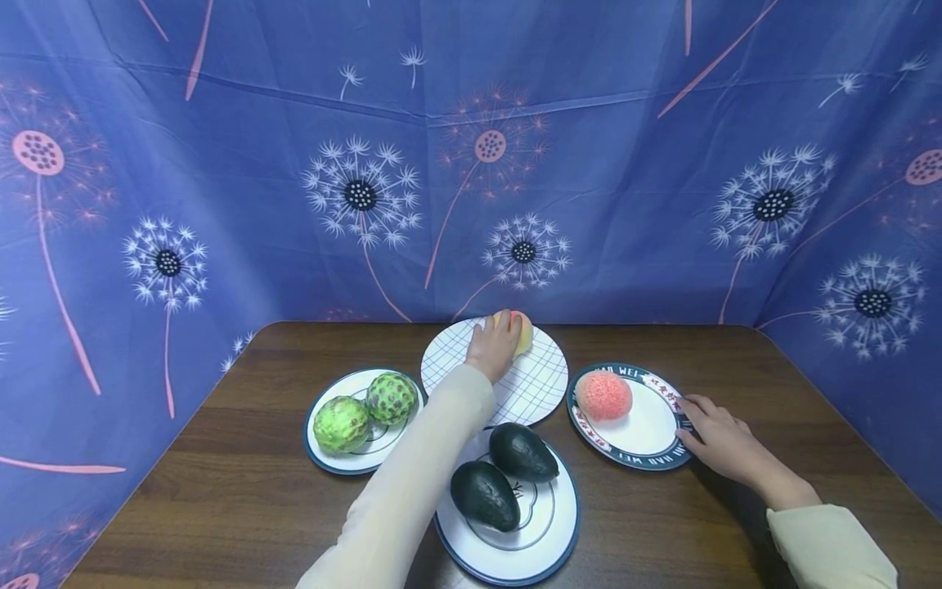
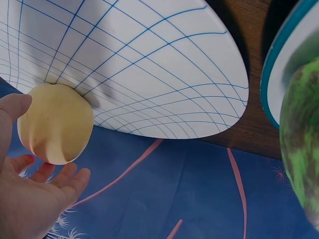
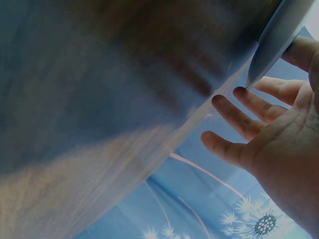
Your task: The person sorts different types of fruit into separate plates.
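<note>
My left hand (image 1: 493, 352) reaches to the far side of the white plate with a blue grid (image 1: 533, 388). Its thumb and fingers curl round a yellow-and-pink peach (image 1: 525, 335), which sits near that plate's back edge. In the left wrist view the thumb overlaps one side of the peach (image 2: 57, 124), with fingertips against its other side. My right hand (image 1: 724, 442) has its fingers spread at the right rim of a blue-rimmed plate (image 1: 651, 429). On that plate's left part lies a second, redder peach (image 1: 605, 395).
Two dark avocados (image 1: 524, 451) lie on a front plate (image 1: 548, 548), close beside my left forearm. Left of that arm, a plate (image 1: 327, 466) bears two bumpy green fruits (image 1: 342, 424). A blue dandelion-print cloth (image 1: 618, 204) hangs behind the brown wooden table (image 1: 221, 466).
</note>
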A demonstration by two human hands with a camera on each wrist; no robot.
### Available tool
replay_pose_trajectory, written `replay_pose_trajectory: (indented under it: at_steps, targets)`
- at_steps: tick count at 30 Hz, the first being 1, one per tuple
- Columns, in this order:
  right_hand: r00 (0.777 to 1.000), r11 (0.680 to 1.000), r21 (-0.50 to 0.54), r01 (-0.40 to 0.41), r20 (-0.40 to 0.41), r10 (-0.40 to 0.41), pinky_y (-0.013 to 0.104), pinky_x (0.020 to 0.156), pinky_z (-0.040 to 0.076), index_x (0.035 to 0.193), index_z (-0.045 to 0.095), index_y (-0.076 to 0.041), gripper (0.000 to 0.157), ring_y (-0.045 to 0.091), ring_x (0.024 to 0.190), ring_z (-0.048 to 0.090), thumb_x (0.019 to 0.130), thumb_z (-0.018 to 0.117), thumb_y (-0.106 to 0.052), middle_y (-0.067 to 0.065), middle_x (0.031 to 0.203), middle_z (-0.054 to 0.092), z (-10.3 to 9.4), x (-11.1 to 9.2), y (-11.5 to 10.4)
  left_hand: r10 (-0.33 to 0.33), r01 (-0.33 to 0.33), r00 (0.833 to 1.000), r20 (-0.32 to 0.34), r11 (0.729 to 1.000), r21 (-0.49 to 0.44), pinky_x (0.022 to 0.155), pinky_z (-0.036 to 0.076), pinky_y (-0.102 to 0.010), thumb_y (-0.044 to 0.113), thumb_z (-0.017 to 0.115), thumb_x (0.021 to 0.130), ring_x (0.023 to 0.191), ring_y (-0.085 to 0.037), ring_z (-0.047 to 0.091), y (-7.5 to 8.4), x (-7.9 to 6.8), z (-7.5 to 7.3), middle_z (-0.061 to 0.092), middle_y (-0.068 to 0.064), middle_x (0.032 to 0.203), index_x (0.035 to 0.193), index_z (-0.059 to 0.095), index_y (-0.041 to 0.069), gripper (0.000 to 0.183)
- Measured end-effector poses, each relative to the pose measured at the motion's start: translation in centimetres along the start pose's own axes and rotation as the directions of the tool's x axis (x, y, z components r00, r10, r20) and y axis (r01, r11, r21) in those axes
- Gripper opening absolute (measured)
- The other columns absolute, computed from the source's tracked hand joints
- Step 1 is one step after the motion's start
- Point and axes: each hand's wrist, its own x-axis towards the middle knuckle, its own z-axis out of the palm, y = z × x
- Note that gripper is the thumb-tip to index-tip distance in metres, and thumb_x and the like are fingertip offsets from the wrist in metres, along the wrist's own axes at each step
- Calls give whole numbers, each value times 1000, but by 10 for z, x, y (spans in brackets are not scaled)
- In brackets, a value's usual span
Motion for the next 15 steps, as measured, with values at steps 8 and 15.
replay_pose_trajectory:
  at_steps: [8,15]
  targets:
    - [1000,1000,3,-1,-5,1,70,85,30,130,38,11,60,53,112,37,86,57,-24,34,127,36,0,0,0,0,0,999,-32,1000,-2,91,45,-40,30,55,88,118,-28,45,-1,0,0,33,-10,139,140,31,12,60]
    - [1000,1000,12,5,-8,-5,71,86,30,130,38,11,58,53,113,36,86,56,-23,34,128,35,1,0,1,-12,11,998,-64,1000,-22,85,47,-39,18,48,92,113,-26,47,-1,0,0,37,-10,132,137,36,11,47]
